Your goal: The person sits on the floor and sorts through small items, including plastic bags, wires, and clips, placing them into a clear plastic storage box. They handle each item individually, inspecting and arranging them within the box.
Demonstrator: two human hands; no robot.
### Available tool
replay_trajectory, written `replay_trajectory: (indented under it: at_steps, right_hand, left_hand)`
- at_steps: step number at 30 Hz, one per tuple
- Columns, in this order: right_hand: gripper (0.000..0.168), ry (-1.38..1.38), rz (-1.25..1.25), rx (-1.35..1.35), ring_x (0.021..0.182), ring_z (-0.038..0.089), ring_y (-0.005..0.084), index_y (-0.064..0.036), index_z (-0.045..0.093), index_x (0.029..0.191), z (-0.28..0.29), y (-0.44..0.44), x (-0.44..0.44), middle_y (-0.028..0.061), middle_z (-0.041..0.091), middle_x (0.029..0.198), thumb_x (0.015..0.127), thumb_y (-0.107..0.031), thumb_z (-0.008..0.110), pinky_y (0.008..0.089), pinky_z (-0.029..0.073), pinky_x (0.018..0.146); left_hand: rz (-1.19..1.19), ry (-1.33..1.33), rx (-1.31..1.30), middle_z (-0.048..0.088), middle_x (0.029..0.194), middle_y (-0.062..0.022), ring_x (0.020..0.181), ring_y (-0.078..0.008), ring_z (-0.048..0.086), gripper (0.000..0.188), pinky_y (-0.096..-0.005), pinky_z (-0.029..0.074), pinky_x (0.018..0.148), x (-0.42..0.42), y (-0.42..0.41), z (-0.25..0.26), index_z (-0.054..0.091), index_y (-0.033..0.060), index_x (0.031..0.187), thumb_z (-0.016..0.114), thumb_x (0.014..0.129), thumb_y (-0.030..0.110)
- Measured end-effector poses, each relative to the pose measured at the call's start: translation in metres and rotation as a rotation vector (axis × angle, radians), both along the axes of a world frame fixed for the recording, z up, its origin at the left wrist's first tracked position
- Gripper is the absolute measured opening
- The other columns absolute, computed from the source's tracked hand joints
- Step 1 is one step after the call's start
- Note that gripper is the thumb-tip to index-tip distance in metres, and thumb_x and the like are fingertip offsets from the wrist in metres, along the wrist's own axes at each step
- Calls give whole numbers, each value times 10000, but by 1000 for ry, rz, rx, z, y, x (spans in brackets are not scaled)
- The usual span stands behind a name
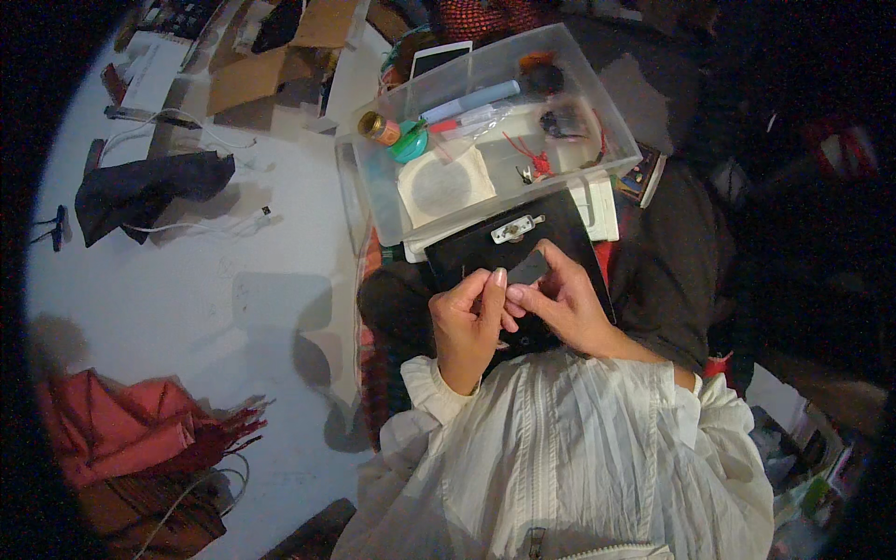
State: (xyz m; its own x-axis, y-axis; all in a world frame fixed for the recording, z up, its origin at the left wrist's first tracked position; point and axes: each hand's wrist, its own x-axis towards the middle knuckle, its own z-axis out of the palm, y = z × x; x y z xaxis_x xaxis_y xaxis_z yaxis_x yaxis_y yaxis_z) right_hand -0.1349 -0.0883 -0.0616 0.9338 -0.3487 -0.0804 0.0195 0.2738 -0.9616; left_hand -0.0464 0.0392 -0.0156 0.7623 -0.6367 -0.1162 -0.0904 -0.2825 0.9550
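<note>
Between both hands is a small dark grey flat piece (528,269), its material unclear. My left hand (470,308) pinches at its left end with thumb and fingertips. My right hand (570,297) holds its other end, the index finger along the upper edge. Both hands are over a black flat case or board (455,245) on the lap, which bears a small metal latch-like fitting (514,229). Beyond it a clear plastic bin (602,105) holds a blue marker (470,100), a teal round item (409,142), a small jar (379,129) and a red knotted cord (539,162).
To the left, a white table (280,280) carries a black cloth (150,189), white cables (203,225), an opened cardboard box (245,80) and a red fringed cloth (126,427). A white-framed device (442,59) lies behind the bin. A container of odds and ends (805,448) stands at lower right.
</note>
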Motion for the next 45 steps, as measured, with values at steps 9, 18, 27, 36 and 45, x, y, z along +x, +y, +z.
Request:
replay_trajectory:
  at_steps: [9, 18, 27, 36, 45]
  right_hand:
    - [340, 76, -41, 95, 579, 460, 47, -52, 523, 816, -5, 0, -1, -23, 502, 643, 1039, -308, 503, 231, 365, 500]
    - [475, 308, -199, 200, 487, 414, 52, -101, 490, 685, -14, -11, 5, -33, 467, 581, 1040, -416, 471, 230, 331, 451]
    - [204, 98, -52, 212, 533, 475, 49, -70, 616, 944, -8, -21, -3, -40, 553, 674, 1000, -264, 584, 208, 371, 477]
    - [287, 84, -140, 100, 571, 414, 22, -59, 548, 751, -10, -21, -3, -57, 501, 640, 976, -213, 638, 213, 317, 511]
    - [426, 105, -168, -1, 546, 364, 33, -70, 495, 659, -22, -18, -5, -57, 433, 591, 1034, -269, 530, 236, 292, 495]
  left_hand:
    - [-63, -49, 78, 639, 627, -64, 503, -86, 589, 235, -230, 472, 462, -5, 3, -6, 624, -17, 822, 580, 994, 136]
    - [-35, 66, 6, 615, 612, -52, 481, -80, 565, 231, -230, 458, 447, -10, 7, -6, 598, -12, 798, 593, 987, 122]
    - [-12, 179, 15, 586, 599, -35, 485, -72, 544, 279, -212, 420, 458, 0, 10, -11, 595, 9, 798, 562, 1011, 187]
    - [-86, 144, 9, 622, 639, -52, 503, -84, 562, 269, -230, 446, 468, -1, 7, -17, 625, -23, 828, 580, 996, 183]
    - [-45, 87, 11, 617, 655, -54, 508, -88, 553, 244, -226, 449, 476, 7, 3, -10, 622, -18, 821, 549, 1003, 127]
